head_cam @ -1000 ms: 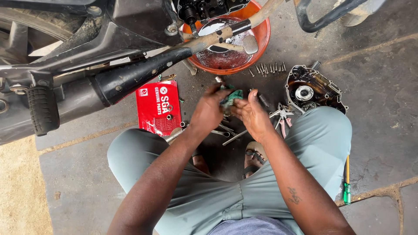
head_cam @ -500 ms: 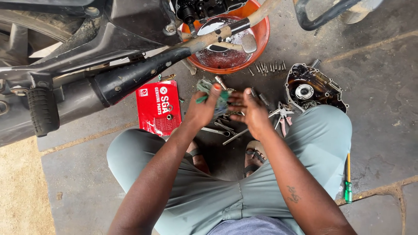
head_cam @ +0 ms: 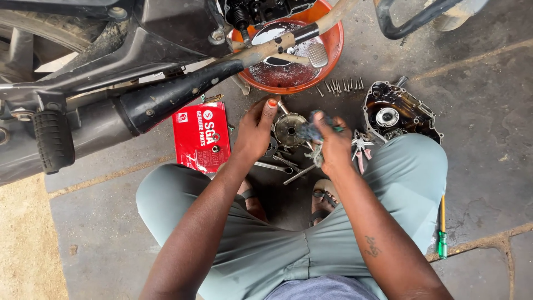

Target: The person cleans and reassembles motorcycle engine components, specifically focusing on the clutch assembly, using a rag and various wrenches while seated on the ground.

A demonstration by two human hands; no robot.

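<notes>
The right hand [head_cam: 335, 149] has its grip clenched around a dark, greasy rag [head_cam: 312, 131]; the rag bunches out of the fist toward the left. The left hand [head_cam: 256, 130] has its grip released, fingers spread, fingertips resting on or just at the rim of a round metal engine part [head_cam: 288, 129]; contact cannot be confirmed. That part lies between the two grips, just left of the rag and touching or nearly touching it. It is a disc, so no long axis applies; its flat face points up at the camera. Both hands are about equally near, the left at its upper left edge, the right at its right edge.

Below the grips, spanners [head_cam: 280, 166] lie on the concrete floor [head_cam: 488, 139]. Left of the left hand sits a red parts box [head_cam: 201, 136]. Beyond the grips stands an orange basin [head_cam: 331, 53] of dark oil, with a row of bolts [head_cam: 340, 86] beside it. Right of the right hand lies an engine cover [head_cam: 397, 114]
</notes>
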